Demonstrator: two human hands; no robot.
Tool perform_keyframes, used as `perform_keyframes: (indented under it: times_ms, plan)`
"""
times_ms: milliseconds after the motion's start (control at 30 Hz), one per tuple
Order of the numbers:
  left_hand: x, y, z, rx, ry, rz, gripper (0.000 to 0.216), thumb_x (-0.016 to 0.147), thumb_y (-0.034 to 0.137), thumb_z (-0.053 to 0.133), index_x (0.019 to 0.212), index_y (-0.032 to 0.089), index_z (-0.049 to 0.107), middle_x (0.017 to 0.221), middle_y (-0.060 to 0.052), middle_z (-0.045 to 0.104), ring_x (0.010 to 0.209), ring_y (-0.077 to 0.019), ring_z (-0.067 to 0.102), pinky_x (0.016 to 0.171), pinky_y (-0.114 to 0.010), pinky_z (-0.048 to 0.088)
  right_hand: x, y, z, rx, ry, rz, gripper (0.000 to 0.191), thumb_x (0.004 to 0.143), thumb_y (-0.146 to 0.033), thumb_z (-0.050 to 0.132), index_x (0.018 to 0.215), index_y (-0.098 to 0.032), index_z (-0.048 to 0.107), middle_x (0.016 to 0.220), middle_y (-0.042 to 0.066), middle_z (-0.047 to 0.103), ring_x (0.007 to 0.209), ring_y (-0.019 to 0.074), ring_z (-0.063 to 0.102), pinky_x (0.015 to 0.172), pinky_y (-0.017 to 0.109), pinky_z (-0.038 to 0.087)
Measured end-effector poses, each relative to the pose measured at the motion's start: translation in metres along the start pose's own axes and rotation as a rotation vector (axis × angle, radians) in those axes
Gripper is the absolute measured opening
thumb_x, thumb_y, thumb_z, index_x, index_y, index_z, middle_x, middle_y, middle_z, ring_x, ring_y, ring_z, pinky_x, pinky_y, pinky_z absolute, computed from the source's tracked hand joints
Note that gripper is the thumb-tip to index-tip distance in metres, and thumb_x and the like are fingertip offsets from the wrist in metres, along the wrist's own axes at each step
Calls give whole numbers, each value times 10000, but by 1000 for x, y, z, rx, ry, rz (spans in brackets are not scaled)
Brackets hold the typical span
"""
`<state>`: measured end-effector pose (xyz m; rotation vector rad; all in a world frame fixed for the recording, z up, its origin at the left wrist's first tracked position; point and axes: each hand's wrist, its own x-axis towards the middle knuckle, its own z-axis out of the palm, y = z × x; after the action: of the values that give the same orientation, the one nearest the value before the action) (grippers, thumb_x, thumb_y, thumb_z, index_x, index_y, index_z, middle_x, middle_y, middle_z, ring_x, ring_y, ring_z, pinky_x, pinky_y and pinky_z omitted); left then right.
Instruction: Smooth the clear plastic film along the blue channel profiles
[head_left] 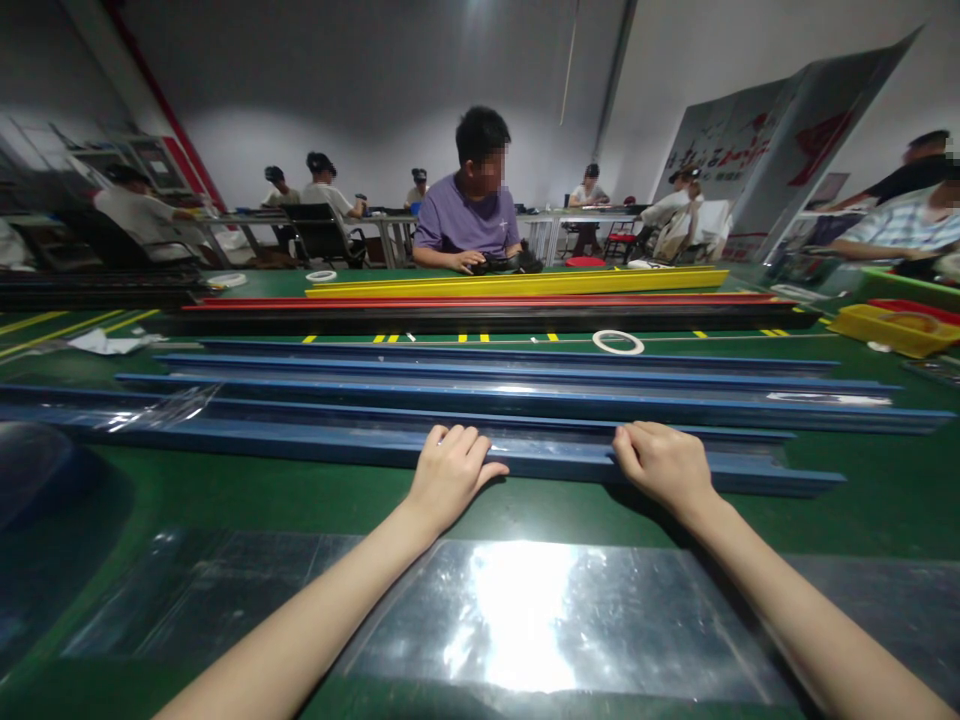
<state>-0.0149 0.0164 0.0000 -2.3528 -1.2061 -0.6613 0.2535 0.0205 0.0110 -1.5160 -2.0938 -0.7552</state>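
Note:
A long blue channel profile (360,436) lies lengthwise across the green table in front of me. My left hand (453,474) is hooked over its near wall, the fingers curled inward and the thumb sticking out to the right. Further right, my right hand (666,462) is closed over the same near wall, with its fingertips tucked out of sight. Clear film (169,405) lies crumpled across the channel's left part. Just behind are more blue channels (525,398), side by side. Nearer to me, a shiny clear plastic sheet (630,620) lies flat under my forearms.
Past the blue channels lie a red-and-black profile (495,314), a yellow profile (525,282) and a white tape roll (618,342). A yellow bin (892,332) stands at right. Across the table sits a person in purple (469,215); several others sit behind.

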Motion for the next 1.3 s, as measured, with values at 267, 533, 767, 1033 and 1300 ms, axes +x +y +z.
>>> perform_keyframes:
  times_ms: [267,533,767,1033,1300]
  plan:
    - [0,0,0,-2,-2,2,324,786,465,446,733,158,537,693,-26,561,682,-165,482,632,-303,287,1,-1,-1,6,-15,10,416,814,-297,339,465,-154,514,482,26,551,438,87,447,445,228,189]
    - [0,0,0,-11,-6,-1,318,791,458,445,748,158,542,700,-28,569,686,-165,485,631,-301,285,0,-1,-1,15,-47,30,411,813,-301,336,479,-156,526,501,28,559,448,89,450,450,233,190]
    - [0,0,0,2,-5,5,321,787,463,448,745,158,540,694,-25,568,682,-165,485,630,-301,283,1,-1,-1,6,-34,17,409,813,-295,338,475,-156,522,493,26,559,444,89,450,448,230,188]
    - [-1,0,-1,0,0,9,323,799,460,433,756,158,541,695,-29,565,683,-166,480,635,-302,285,1,-1,-1,14,-40,30,415,813,-301,334,472,-157,521,494,25,556,444,87,445,453,235,188]
    - [0,0,-3,10,-6,8,321,801,462,431,757,163,540,708,-38,565,690,-172,480,643,-308,291,1,-1,-1,15,-50,31,412,814,-303,336,475,-159,522,501,23,563,451,90,459,451,234,187]
